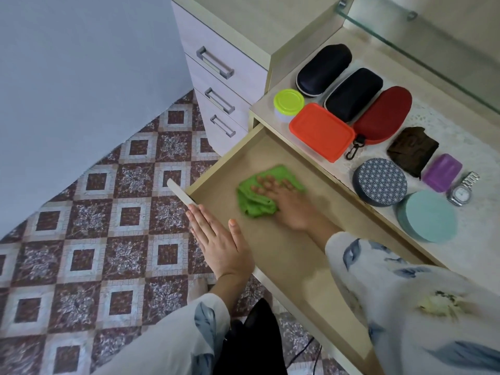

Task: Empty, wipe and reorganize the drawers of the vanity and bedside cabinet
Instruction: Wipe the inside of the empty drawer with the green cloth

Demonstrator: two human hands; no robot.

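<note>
While the left hand [219, 239] lies with straight fingers along the front of the pulled-out drawer [284, 255], thumb over its rim, steadying rather than gripping, the right hand [288, 204] farther in presses flat, fingers spread, on a crumpled green cloth [255, 196] on the drawer floor. Nothing else lies in the drawer, so this looks like the wiping step. Beyond, on the bench [476, 136], sit a watch [461, 193], round tins [380, 181], an orange box [322, 131] and three glasses cases [353, 94]. Next, probably: sweep the far corners, lift the cloth out, then put things back
</note>
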